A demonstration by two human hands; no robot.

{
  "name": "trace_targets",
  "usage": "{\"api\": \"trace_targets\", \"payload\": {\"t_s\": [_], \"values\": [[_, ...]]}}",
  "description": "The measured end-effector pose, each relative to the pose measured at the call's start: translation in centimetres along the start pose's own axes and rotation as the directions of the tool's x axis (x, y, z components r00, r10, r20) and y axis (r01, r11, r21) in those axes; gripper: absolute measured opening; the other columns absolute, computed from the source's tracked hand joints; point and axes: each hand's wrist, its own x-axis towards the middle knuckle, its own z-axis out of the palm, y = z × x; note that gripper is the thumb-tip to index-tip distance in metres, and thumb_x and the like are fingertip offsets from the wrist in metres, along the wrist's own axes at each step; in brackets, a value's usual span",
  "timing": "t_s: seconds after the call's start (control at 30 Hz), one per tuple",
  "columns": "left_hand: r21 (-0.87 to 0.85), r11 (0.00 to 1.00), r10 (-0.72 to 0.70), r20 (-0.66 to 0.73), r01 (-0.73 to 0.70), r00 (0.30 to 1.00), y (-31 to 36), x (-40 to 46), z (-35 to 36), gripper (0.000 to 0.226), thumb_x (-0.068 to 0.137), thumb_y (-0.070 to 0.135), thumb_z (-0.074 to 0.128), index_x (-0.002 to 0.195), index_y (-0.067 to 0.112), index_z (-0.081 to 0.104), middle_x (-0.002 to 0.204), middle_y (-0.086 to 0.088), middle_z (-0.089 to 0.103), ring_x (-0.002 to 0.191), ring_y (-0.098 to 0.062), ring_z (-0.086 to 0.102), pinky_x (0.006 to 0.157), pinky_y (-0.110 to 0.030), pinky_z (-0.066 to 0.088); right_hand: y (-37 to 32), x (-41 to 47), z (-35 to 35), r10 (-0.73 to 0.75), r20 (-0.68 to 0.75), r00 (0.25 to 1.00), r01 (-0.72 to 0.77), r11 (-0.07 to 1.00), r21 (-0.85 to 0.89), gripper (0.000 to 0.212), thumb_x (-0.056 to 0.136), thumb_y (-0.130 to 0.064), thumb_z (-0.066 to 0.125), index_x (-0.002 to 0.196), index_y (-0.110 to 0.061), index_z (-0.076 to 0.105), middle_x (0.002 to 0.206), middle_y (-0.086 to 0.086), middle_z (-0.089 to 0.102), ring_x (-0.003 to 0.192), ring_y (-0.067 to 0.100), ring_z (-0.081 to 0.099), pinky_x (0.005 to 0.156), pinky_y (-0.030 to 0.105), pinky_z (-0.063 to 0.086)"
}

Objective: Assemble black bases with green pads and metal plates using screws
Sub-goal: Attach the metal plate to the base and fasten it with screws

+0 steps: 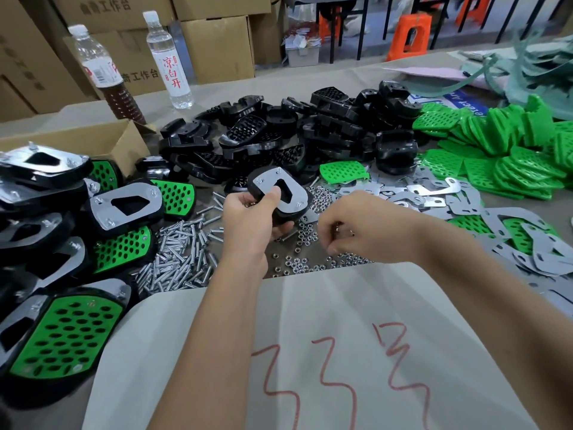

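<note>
held base (pixel 280 193): black, metal plate on its upper face with an angular cut-out; screw ends stand up at the plate's corners; tilted, gripped in left hand (pixel 248 218), thumb across plate
black bases (pixel 310 131): loose heap at table's far middle; ribbed faces, some flipped
green pads (pixel 496 150): perforated, piled far right; one lies flat just before the black heap
metal plates (pixel 434 193): thin grey, spread flat right of centre, overlapping
screws (pixel 183 256): silver pile left of centre
nuts (pixel 297 259): small, scattered under right hand (pixel 356 231), fingers curled down among them
finished units (pixel 68 330): stacked at left; green and plate faces showing
</note>
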Motion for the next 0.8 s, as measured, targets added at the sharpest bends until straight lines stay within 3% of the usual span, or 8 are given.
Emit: {"api": "trace_targets", "payload": {"t_s": [0.07, 0.17, 0.27, 0.33, 0.43, 0.53, 0.63, 0.8], "values": [[0.004, 1.000, 0.001, 0.003, -0.001, 1.000, 0.0, 0.0, -0.1, 0.037, 0.092, 0.013, 0.079, 0.116, 0.004, 0.053, 0.109, -0.018, 0.071, 0.083, -0.025, 0.072, 0.052, -0.026, 0.057, -0.1, -0.2, 0.4, 0.020, -0.184, 0.983, 0.017, 0.980, 0.199, 0.022, 0.088, -0.002, 0.074, 0.079, -0.022, 0.068, 0.070, -0.006, 0.069, 0.059, 0.004, 0.064, 0.060, 0.019, 0.051], [0.007, 1.000, 0.007, 0.036, -0.007, 0.999, -0.1, -0.1, -0.2, 0.031, 0.090, 0.011, 0.081, 0.113, 0.002, 0.062, 0.096, -0.012, 0.078, 0.077, -0.023, 0.076, 0.051, -0.026, 0.056, -0.3, 0.0, 1.3, 0.117, -0.462, 0.879, 0.150, 0.852, 0.502, 0.016, 0.085, 0.005, 0.078, 0.083, -0.010, 0.073, 0.070, 0.005, 0.069, 0.056, 0.013, 0.068, 0.054, 0.028, 0.058], [0.046, 0.999, 0.022, 0.080, -0.025, 0.997, -0.2, -0.1, -0.2, 0.008, 0.092, 0.011, 0.079, 0.097, 0.009, 0.073, 0.081, -0.003, 0.080, 0.068, -0.016, 0.076, 0.049, -0.023, 0.055, -0.7, 0.6, 2.6, 0.203, -0.556, 0.806, 0.187, 0.804, 0.565, 0.013, 0.086, 0.003, 0.079, 0.089, -0.010, 0.079, 0.076, 0.005, 0.072, 0.061, 0.012, 0.070, 0.055, 0.023, 0.059], [0.057, 0.998, 0.021, 0.082, -0.026, 0.996, -0.2, -0.1, -0.2, 0.005, 0.091, 0.011, 0.078, 0.094, 0.011, 0.074, 0.081, -0.003, 0.080, 0.066, -0.014, 0.075, 0.049, -0.023, 0.054, -0.9, 0.9, 3.3, 0.222, -0.613, 0.758, 0.203, 0.813, 0.546, 0.012, 0.086, 0.002, 0.079, 0.089, -0.010, 0.080, 0.080, 0.001, 0.072, 0.066, 0.011, 0.070, 0.056, 0.021, 0.059], [0.081, 0.996, 0.020, 0.095, -0.028, 0.995, -0.1, -0.2, -0.2, 0.005, 0.091, 0.011, 0.079, 0.095, 0.011, 0.076, 0.084, -0.004, 0.080, 0.066, -0.015, 0.075, 0.048, -0.023, 0.053, -0.8, 1.0, 3.8, 0.220, -0.635, 0.741, 0.241, 0.795, 0.557, 0.011, 0.082, 0.001, 0.084, 0.087, -0.008, 0.080, 0.077, -0.004, 0.071, 0.072, 0.012, 0.069, 0.060, 0.029, 0.063], [0.138, 0.989, 0.043, 0.125, -0.060, 0.991, -0.1, -0.4, -0.2, 0.005, 0.091, 0.011, 0.078, 0.094, 0.014, 0.077, 0.081, -0.002, 0.079, 0.064, -0.013, 0.073, 0.049, -0.022, 0.052, -0.8, 1.1, 3.9, 0.219, -0.594, 0.774, 0.240, 0.767, 0.595, 0.012, 0.079, 0.000, 0.087, 0.086, -0.007, 0.079, 0.073, -0.001, 0.070, 0.066, 0.016, 0.067, 0.059, 0.029, 0.062], [0.177, 0.981, 0.060, 0.131, -0.083, 0.990, -0.1, -0.4, -0.2, 0.006, 0.091, 0.012, 0.078, 0.094, 0.017, 0.077, 0.081, -0.002, 0.078, 0.064, -0.013, 0.070, 0.048, -0.022, 0.051, -0.8, 1.1, 3.7, 0.159, -0.587, 0.794, 0.238, 0.808, 0.540, 0.011, 0.079, -0.003, 0.088, 0.083, -0.009, 0.079, 0.070, -0.003, 0.067, 0.059, 0.023, 0.064, 0.056, 0.039, 0.060], [0.182, 0.978, 0.073, 0.167, -0.104, 0.983, -0.2, -0.8, 0.1, 0.009, 0.093, 0.009, 0.074, 0.099, 0.015, 0.077, 0.089, -0.007, 0.079, 0.072, -0.022, 0.071, 0.054, -0.027, 0.054, -0.3, 0.8, 3.4, 0.055, -0.558, 0.828, 0.293, 0.805, 0.515, 0.010, 0.080, 0.001, 0.086, 0.085, -0.004, 0.078, 0.076, 0.007, 0.066, 0.063, 0.020, 0.062, 0.058, 0.036, 0.061]]}}
